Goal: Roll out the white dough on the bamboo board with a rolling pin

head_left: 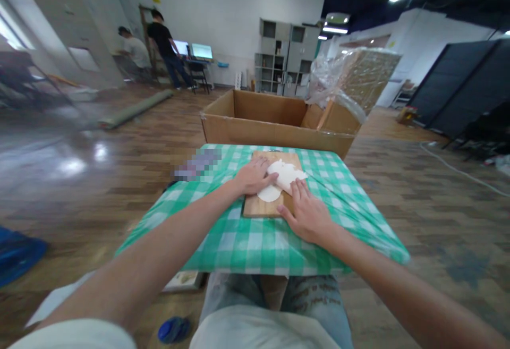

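Note:
A wooden board [263,208] lies on a small table covered by a green and white checked cloth [239,243]. On the board sits a flat white piece of dough [281,176], partly folded over. My left hand [253,176] rests on the dough's left side, fingers together and pressing down. My right hand [306,211] lies flat on the board's right edge, fingers stretched toward the dough and touching its near right part.
A large open cardboard box [274,120] stands just behind the table, with a plastic-wrapped box [354,81] at its right. Two people stand at desks with monitors [201,50] far back left. A rolled mat [135,109] lies on the wooden floor. Dark partitions [462,86] stand right.

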Available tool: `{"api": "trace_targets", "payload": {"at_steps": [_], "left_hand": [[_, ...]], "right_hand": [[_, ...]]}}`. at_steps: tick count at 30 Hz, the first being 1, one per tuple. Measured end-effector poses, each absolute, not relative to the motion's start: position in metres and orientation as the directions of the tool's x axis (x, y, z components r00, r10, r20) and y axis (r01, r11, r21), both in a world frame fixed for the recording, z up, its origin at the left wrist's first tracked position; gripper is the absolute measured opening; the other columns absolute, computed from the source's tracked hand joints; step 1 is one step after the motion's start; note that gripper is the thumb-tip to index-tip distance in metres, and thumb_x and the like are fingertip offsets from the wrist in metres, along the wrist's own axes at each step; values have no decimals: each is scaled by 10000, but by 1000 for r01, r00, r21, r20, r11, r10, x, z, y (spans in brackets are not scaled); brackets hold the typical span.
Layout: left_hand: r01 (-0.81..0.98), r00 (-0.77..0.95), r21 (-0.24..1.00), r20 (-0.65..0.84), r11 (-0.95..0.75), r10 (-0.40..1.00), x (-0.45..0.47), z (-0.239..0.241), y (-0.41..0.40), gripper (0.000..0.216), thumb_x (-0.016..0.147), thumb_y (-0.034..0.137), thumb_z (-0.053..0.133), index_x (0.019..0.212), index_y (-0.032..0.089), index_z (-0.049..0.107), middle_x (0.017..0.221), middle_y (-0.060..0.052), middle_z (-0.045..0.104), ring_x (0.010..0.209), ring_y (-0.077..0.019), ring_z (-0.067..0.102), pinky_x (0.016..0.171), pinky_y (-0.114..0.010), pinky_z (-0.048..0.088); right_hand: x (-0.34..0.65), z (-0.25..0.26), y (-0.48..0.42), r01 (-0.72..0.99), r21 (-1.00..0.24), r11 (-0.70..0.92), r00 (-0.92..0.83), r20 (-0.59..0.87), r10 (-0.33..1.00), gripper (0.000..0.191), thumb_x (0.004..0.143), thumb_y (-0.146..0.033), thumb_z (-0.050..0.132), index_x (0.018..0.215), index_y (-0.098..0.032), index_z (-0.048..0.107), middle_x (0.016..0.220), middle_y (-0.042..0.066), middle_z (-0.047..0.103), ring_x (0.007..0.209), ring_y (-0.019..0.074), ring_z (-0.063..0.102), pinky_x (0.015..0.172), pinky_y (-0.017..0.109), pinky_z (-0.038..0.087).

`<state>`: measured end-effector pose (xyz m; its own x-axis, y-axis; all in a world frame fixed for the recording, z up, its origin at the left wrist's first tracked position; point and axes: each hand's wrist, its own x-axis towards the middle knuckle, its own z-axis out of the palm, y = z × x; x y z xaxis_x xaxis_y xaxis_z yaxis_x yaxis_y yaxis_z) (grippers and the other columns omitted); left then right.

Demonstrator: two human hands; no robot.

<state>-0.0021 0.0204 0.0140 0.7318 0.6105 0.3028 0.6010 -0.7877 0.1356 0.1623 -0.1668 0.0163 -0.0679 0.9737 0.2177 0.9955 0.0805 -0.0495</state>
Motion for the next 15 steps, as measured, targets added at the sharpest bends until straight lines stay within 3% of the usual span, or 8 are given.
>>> {"api": "trace_targets", "payload": {"at_steps": [5, 9, 12, 15], "left_hand": [[640, 701, 38, 380, -767, 603, -14, 15, -1, 688, 1048, 595, 302, 1317, 53, 628, 1397, -234, 632, 1392, -321, 525, 1233, -455, 296], [706, 660, 7, 356, -708, 662, -24, 13, -13, 724, 1045, 610, 292, 1239, 23, 669, 1322, -274, 672, 1440, -376, 479, 1243, -504, 277], [704, 668, 23, 318, -710, 673, -27, 13, -10, 752, 1044, 626, 282, 1350, 24, 614, 1471, -268, 585, 1526, -372, 377, 1261, -491, 256], [696, 688, 54, 234, -716, 687, -22, 15, 4, 723, 1058, 616, 227, 1399, 89, 586, 1529, -216, 553, 1507, -337, 419, 1254, -478, 270]], "right_hand": [[139, 17, -177, 991, -50, 121, -103, 263, 959, 988, 1009, -719, 249, 1588, 76, 343, 1652, 299, 336, 1561, 415, 288, 1236, 527, 317], [151, 20, -158, 994, -8, 106, -100, 271, 957, 918, 1039, -670, 226, 1558, 67, 402, 1624, 295, 398, 1559, 399, 299, 1243, 515, 292], [172, 25, -130, 995, 4, 104, -102, 237, 966, 821, 1060, -624, 226, 1543, 5, 437, 1603, 265, 453, 1530, 378, 368, 1197, 501, 354], [192, 26, -97, 993, -52, 105, -95, 175, 980, 765, 1081, -593, 114, 1413, -76, 571, 1463, 239, 610, 1428, 353, 515, 1111, 479, 442]]}}
